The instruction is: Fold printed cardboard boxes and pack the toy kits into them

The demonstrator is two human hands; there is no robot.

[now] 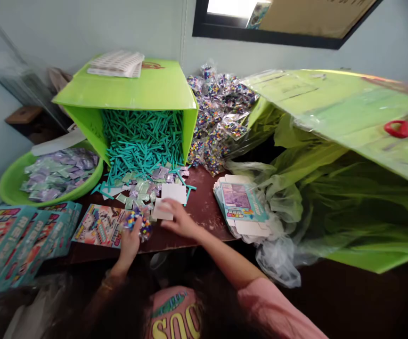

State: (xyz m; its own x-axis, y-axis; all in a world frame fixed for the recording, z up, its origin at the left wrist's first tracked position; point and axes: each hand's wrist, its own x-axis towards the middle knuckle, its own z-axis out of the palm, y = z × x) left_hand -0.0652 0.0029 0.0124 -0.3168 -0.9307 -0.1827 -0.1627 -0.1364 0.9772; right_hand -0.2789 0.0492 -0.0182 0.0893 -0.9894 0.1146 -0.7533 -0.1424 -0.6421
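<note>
My left hand (130,245) is closed on a small clear bag of multicoloured beads (144,229), just over the right end of a printed box (98,225) that lies flat on the table. My right hand (183,222) reaches in from the right, its thumb and fingers at the edge of a small white card (161,213). Behind that, a second white card (174,192) rests against the heap. Around the cards lie small pale green and lilac sachets (142,189) and turquoise plastic sticks (143,146), which spill out of a green box (126,92) on its side.
More sachets fill a green basin (53,197) at left, behind stacked printed boxes (16,240). Bead bags (216,113) are piled against the wall. Flat cartons (242,202) sit at right, next to a large plastic-lined green box (338,103) with red scissors (398,128) on top.
</note>
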